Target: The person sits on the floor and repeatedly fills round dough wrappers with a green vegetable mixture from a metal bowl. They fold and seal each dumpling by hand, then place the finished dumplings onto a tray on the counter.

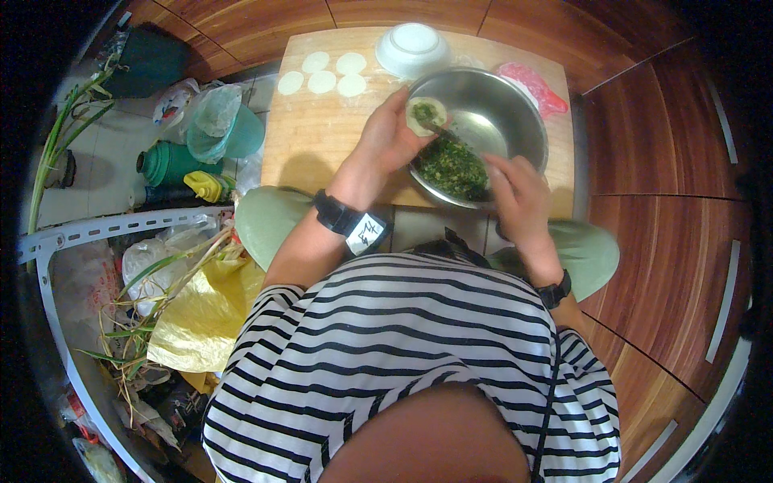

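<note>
My left hand (386,136) holds a round dough wrapper (414,125) over the left rim of a large stainless steel bowl (513,111). Chopped green filling (425,110) lies in the middle of that wrapper. With my right hand (522,196), at the bowl's near right rim, I grip a thin dark utensil, probably chopsticks (444,133). Its tip touches the filling on the wrapper; its grip end is hidden by my fingers. More chopped green filling (456,169) is heaped in the near left of the bowl. Several flat dough wrappers (322,82) lie on the wooden board (302,139) at the far left.
An upturned white bowl (415,45) stands behind the steel one. At the board's right lies a pink plastic bag (537,90). A teal bin (244,130), green bottle (166,163) and yellow bottle (204,186) are on the left. Wooden cabinets (658,253) border the right side.
</note>
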Motion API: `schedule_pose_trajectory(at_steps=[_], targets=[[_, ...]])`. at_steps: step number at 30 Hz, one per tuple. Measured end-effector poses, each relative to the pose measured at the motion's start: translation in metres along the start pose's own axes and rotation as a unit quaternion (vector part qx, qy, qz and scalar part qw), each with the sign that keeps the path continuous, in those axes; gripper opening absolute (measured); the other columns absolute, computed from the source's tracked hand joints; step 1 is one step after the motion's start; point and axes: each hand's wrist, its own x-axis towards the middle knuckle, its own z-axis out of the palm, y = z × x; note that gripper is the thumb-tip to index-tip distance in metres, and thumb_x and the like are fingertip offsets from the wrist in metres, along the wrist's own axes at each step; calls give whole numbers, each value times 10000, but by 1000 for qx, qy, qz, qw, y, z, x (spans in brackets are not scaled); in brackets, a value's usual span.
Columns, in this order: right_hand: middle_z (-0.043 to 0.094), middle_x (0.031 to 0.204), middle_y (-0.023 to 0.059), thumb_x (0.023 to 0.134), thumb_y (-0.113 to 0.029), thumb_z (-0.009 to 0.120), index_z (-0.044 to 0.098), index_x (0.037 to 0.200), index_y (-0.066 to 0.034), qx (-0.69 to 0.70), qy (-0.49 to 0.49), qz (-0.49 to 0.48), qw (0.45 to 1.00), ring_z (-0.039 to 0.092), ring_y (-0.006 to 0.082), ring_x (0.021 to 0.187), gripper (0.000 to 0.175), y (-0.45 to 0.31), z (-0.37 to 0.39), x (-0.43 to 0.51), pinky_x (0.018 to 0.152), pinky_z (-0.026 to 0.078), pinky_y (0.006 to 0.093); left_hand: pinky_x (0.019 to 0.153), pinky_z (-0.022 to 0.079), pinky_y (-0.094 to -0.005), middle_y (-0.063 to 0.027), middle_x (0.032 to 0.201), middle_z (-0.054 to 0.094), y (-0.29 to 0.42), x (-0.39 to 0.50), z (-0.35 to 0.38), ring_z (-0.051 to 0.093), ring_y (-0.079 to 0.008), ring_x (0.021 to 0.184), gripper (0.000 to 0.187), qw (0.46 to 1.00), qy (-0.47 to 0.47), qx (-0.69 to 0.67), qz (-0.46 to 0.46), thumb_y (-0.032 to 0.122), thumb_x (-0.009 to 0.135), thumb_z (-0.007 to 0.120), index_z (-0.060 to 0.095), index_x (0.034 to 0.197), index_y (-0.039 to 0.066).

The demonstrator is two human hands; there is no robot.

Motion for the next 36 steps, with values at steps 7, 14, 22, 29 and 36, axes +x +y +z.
schedule_pose_trajectory(at_steps=[7,14,22,29,36], targets=[[573,715,103,837,-97,574,673,976,-70,-22,-2,19,1000,571,234,672,173,7,5,10,622,452,318,991,413,-476,-248,1222,496,-2,-1,2,502,-383,1130,476,998,-39,-14,-50,322,994,272,365,1285,-43],[566,719,114,822,-78,585,675,968,-66,24,32,58,997,568,240,674,172,10,-2,10,624,451,319,974,432,-475,-215,1196,524,-4,-2,1,509,-372,1125,447,996,-78,-2,-40,293,1000,245,375,1285,-26],[548,774,103,794,-51,569,611,1129,-116,-112,-8,-135,985,535,283,744,344,25,8,2,646,441,364,992,414,-471,-198,1260,491,0,0,-3,490,-324,1164,445,989,-107,-74,-68,295,1002,239,371,1307,0],[535,772,99,773,-44,577,600,1144,-122,-101,-5,-120,988,526,289,741,379,29,11,2,644,438,380,1017,385,-481,-221,1304,447,1,3,-3,461,-359,1191,475,985,-132,-86,-73,303,1002,218,327,1332,-21],[545,788,92,771,-46,582,604,1141,-133,-96,-8,-143,985,535,287,758,380,30,16,1,658,447,374,1026,371,-499,-253,1323,411,2,0,-7,429,-421,1201,512,984,-117,-102,-84,330,999,218,285,1352,-35]])
